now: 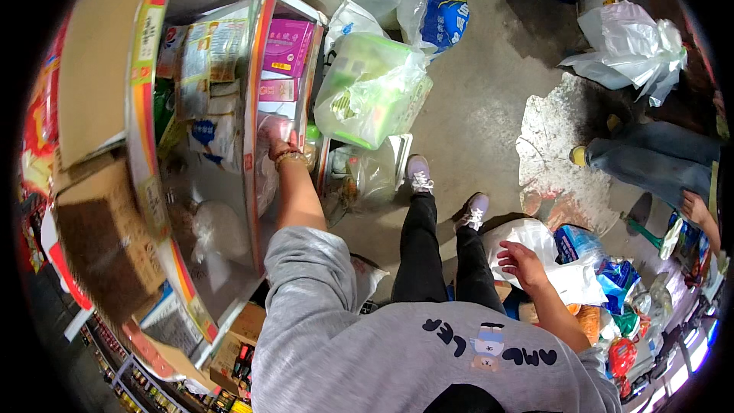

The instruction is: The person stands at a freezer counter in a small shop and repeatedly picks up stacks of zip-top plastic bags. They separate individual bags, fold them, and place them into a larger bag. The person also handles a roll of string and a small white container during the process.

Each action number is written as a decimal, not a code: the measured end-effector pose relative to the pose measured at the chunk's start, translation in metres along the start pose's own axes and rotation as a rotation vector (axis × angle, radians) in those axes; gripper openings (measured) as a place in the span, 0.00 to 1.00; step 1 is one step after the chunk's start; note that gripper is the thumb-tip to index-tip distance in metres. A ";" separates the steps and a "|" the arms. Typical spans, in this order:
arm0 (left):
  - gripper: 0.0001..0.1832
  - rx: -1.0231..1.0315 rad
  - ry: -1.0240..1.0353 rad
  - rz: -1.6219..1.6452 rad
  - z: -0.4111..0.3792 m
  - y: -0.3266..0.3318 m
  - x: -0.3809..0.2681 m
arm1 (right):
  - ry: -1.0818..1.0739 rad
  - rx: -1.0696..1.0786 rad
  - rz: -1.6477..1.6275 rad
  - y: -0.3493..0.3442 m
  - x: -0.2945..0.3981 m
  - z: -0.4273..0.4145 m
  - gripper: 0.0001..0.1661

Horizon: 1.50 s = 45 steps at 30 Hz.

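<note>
My left hand (277, 132) reaches into a compartment of the store shelf (250, 143) on the left, a beaded bracelet on its wrist. Its fingers are blurred and partly hidden, so what they grip cannot be told. Beyond it in the same compartment stand a purple box (288, 46) and a pink box (277, 90). Just right of the wrist is a jar with a green lid (312, 133). My right hand (519, 264) hangs with fingers apart and nothing in it, above a white plastic bag (565, 282) on the floor.
A green package in clear plastic (373, 92) stands against the shelf end. Bagged goods (622, 287) crowd the right side. Another person's legs in jeans (648, 155) and hand (695, 206) show at the right, near flattened white sheeting (559, 149). Cardboard boxes (109, 229) fill the left shelf.
</note>
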<state>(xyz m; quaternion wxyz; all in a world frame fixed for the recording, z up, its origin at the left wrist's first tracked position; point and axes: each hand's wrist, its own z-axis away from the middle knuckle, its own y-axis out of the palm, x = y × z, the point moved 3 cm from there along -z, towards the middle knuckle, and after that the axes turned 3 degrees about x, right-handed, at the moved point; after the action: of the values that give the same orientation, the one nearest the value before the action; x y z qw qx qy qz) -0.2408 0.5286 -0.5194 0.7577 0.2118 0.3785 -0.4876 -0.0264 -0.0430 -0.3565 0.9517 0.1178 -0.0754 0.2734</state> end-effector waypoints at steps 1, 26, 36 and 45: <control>0.22 0.024 0.019 -0.002 -0.016 0.003 0.001 | 0.013 0.004 0.009 0.003 -0.001 -0.005 0.21; 0.19 0.434 -0.212 -0.873 -0.011 -0.021 -0.018 | -0.206 -0.214 -0.108 -0.030 -0.066 0.049 0.15; 0.20 1.577 -0.064 -1.700 0.328 0.049 0.103 | -0.390 -0.334 -0.472 -0.141 -0.166 0.091 0.14; 0.16 2.145 -0.026 -1.852 0.623 0.094 0.255 | -0.478 -0.592 -1.058 -0.258 -0.267 0.136 0.15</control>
<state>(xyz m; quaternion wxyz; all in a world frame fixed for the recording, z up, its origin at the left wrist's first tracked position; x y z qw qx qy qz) 0.1331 -0.0076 -0.3344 -0.3537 0.3503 -0.1769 -0.8491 -0.1224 -0.4255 -0.3284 0.9070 -0.0706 -0.2889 -0.2981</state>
